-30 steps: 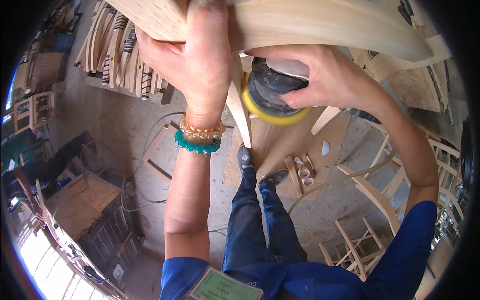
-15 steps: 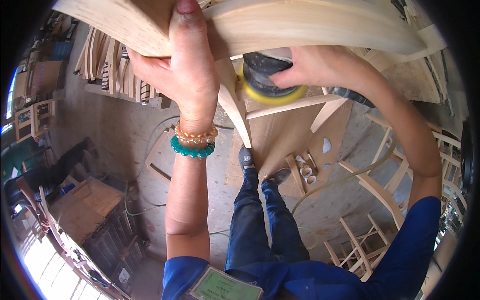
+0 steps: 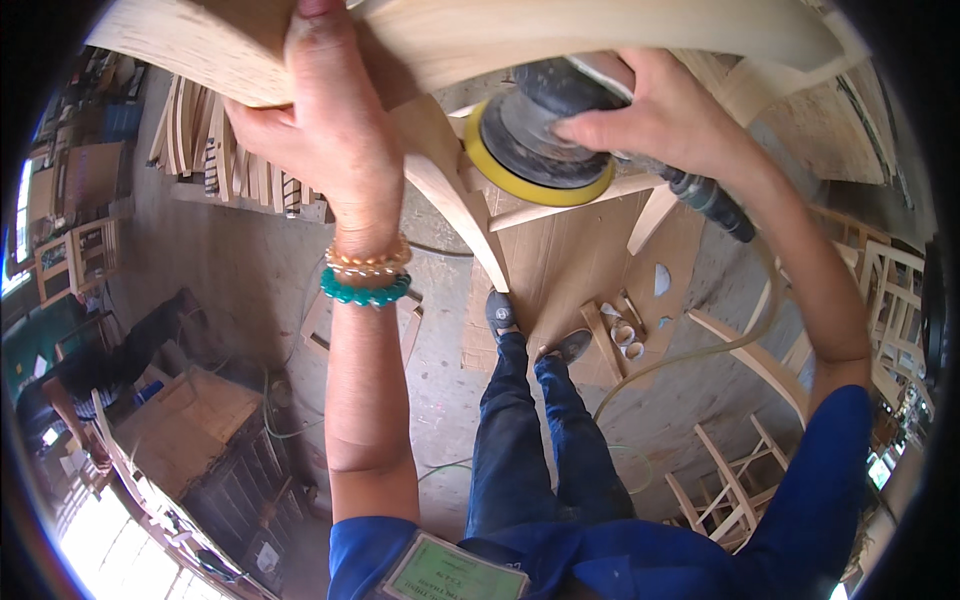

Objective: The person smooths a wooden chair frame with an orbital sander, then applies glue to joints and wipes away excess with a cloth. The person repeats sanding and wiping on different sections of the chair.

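At the far left edge, a small pale wooden rack [image 3: 75, 262] stands in front of dim clutter. Below it, in the lower left, a brown box [image 3: 190, 430] with a bare wood top stands beside a bright window [image 3: 95, 545]. In the upper left, a stack of curved wooden pieces [image 3: 195, 140] lies in a row, some bound with black bands.

Left of centre, the person's left hand [image 3: 335, 130] is wrapped round the corner of a large pale wooden frame [image 3: 600, 35] that fills the top of the picture. The thumb lies over the near side; most of the fingers are hidden behind the wood. An amber bracelet and a teal bracelet [image 3: 366, 290] circle that wrist.

Near the centre, a curved leg [image 3: 470, 215] runs down from the frame. Below are two dark shoes [image 3: 500, 310], blue jeans [image 3: 510, 430] and, at the bottom edge, a green badge [image 3: 455, 572] on a blue shirt. A sheet of cardboard [image 3: 560, 270] covers the floor behind the shoes.

Just right of the leg, at upper centre, is a black sander [image 3: 515, 140] with a yellow-edged disc, tilted; whether the disc touches the wood cannot be told. The right hand [image 3: 665, 110] is curled around its body, thumb on the near side.

Further right, a wooden strip [image 3: 603, 345] and small rolls [image 3: 628, 342] lie on the cardboard, a pale hose [image 3: 683, 357] loops past, and wooden chair frames [image 3: 725, 475] crowd the lower right.
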A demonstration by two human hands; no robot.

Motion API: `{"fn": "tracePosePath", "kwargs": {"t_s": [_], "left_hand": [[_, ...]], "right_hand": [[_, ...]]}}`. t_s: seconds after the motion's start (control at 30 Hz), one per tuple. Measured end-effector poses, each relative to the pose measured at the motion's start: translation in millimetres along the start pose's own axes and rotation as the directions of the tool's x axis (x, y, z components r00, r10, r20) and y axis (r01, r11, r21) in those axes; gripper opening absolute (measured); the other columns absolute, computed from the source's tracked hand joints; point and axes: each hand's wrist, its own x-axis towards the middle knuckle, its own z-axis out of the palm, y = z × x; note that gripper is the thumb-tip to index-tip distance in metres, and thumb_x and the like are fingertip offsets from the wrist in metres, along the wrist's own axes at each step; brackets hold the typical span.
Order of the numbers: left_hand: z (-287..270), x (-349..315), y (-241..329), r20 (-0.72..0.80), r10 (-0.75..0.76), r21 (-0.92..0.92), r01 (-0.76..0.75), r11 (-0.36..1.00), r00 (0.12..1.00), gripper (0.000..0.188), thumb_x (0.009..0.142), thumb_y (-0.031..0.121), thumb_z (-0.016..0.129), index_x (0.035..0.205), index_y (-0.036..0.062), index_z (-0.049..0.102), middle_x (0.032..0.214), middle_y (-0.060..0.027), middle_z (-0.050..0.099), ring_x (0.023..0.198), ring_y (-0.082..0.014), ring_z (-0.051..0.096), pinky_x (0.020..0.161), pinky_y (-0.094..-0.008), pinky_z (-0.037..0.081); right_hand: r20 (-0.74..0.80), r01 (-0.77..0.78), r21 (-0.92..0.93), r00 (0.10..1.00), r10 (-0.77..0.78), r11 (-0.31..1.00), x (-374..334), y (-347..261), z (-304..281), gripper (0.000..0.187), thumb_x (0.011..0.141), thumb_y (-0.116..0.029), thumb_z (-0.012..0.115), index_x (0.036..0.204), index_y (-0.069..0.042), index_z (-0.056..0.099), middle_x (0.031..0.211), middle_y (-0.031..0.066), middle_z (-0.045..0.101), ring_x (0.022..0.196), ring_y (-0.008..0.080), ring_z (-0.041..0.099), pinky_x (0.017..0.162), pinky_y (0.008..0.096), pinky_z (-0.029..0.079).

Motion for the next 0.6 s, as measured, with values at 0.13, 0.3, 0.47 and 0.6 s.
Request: {"fn": "tracePosePath", "kwargs": {"t_s": [0.13, 0.3, 0.47, 0.6], "left_hand": [[0, 15, -5, 0.055, -0.007, 0.015, 0.006, 1.0, 0.998, 0.048, 0.082, 0.034, 0.068, 0.106, -0.0073, 0.061, 0.102, -0.0098, 0.06, 0.092, -0.017, 0.054, 0.087, -0.0308, 0.042], [3, 33, -7, 0.163, -0.063, 0.041, 0.057, 0.998, 0.985, 0.049, 0.084, 0.034, 0.066, 0.112, -0.0062, 0.059, 0.108, -0.0106, 0.06, 0.094, -0.0174, 0.056, 0.086, -0.0314, 0.044], [4, 51, -13, 0.198, -0.108, 0.036, 0.103, 0.994, 0.974, 0.046, 0.086, 0.034, 0.064, 0.11, -0.0046, 0.06, 0.106, -0.0094, 0.061, 0.092, -0.0167, 0.057, 0.082, -0.0316, 0.047], [4, 51, -15, 0.23, -0.125, -0.027, 0.135, 0.99, 0.965, 0.042, 0.086, 0.031, 0.064, 0.109, -0.0042, 0.061, 0.103, -0.0076, 0.061, 0.09, -0.0149, 0.058, 0.08, -0.0305, 0.047]], "right_hand": [[-0.147, -0.263, 0.598, 0.892, 0.426, 0.757, -6, -12, 14, 0.074, 0.07, -0.015, 0.08, 0.133, 0.001, 0.044, 0.109, 0.0132, 0.061, 0.087, 0.0162, 0.066, 0.072, 0.0247, 0.057], [-0.426, 0.037, 0.772, 0.771, 0.473, 0.634, 0, -15, 74, 0.074, 0.074, -0.035, 0.073, 0.137, -0.007, 0.045, 0.1, 0.0092, 0.059, 0.07, 0.0122, 0.061, 0.059, 0.0222, 0.053], [-0.461, 0.29, 0.879, 0.722, 0.516, 0.379, 22, -25, 107, 0.073, 0.074, -0.015, 0.075, 0.134, 0.009, 0.043, 0.098, 0.0078, 0.064, 0.085, 0.0106, 0.061, 0.075, 0.0231, 0.05], [-0.492, 0.296, 0.863, 0.678, 0.546, 0.409, 29, -27, 115, 0.068, 0.076, -0.021, 0.075, 0.135, -0.003, 0.047, 0.096, 0.0016, 0.06, 0.073, 0.0059, 0.058, 0.055, 0.0194, 0.049]]}}
